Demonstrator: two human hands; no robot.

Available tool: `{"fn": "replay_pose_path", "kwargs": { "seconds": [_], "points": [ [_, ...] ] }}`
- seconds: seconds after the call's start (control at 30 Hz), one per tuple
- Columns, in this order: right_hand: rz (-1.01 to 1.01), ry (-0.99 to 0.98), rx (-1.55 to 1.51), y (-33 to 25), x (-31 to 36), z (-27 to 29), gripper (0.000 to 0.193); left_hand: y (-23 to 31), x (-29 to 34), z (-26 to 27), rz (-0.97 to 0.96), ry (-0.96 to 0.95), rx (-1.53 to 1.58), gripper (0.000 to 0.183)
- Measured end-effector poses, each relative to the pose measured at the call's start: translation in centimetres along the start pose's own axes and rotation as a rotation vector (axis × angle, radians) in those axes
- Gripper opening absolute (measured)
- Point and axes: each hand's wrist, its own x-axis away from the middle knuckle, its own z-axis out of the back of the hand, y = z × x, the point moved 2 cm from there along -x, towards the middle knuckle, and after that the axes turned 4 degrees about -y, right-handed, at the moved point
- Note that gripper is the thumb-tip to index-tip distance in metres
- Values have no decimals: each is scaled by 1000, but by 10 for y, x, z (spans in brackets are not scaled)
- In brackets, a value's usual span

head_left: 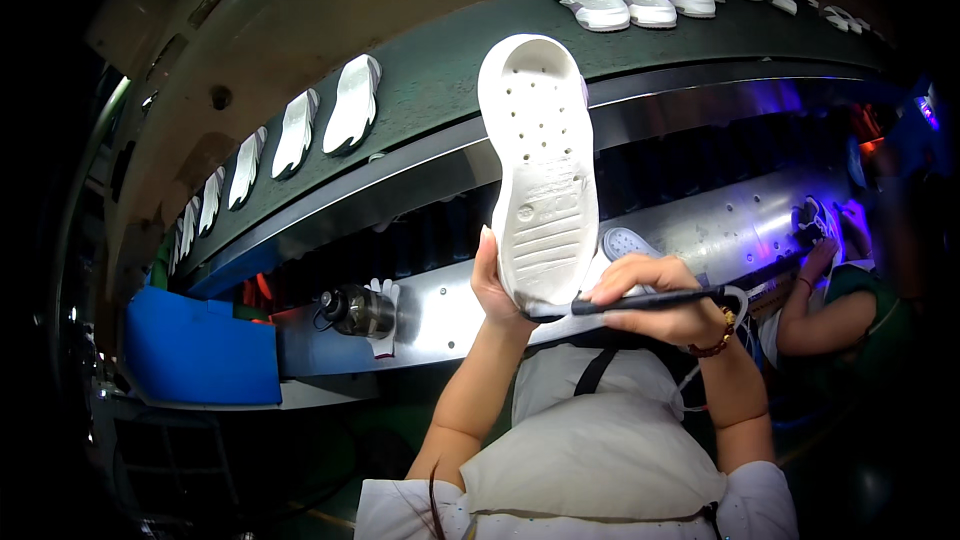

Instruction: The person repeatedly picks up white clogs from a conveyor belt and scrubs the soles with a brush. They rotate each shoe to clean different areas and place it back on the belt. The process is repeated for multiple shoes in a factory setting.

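A white shoe sole (545, 170), with small holes in its heel part and ridges lower down, is held up in front of me. My left hand (495, 285) grips its lower end, thumb along the left edge. Closed around a black pen-shaped tool (650, 301) is my right hand (675, 322). The tool's tip is at the sole's dark lower rim; whether it touches cannot be made out. A pale tube-like loop shows by the tool's rear end. Just behind my right hand, another whitish sole (625, 243) rests on the metal shelf (690, 230).
A green conveyor belt (430, 90) carries white soles (352, 105) at left and several more (640, 2) at far right. A dark bottle (355, 310) stands beside white gloves (385, 335) on the shelf. A blue box (205, 345) is left. Another person's arm (830, 315) works at right.
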Motion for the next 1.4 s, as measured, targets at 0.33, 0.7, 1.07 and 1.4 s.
{"fn": "replay_pose_path", "kwargs": {
  "seconds": [0.33,0.7,1.07,1.4],
  "points": [
    [-41,-379,46,-5,-14,23,16,17,-5,-20,354,16,-339,49],
    [-144,-581,169,-15,-8,38,17,13,-9,-16,785,216,-425,43],
    [-160,-479,223,-12,-5,54,14,25,-6,-12,879,223,-533,47],
    [-135,-289,299,9,8,72,16,34,-2,-2,805,186,-699,45]
  ]
}}
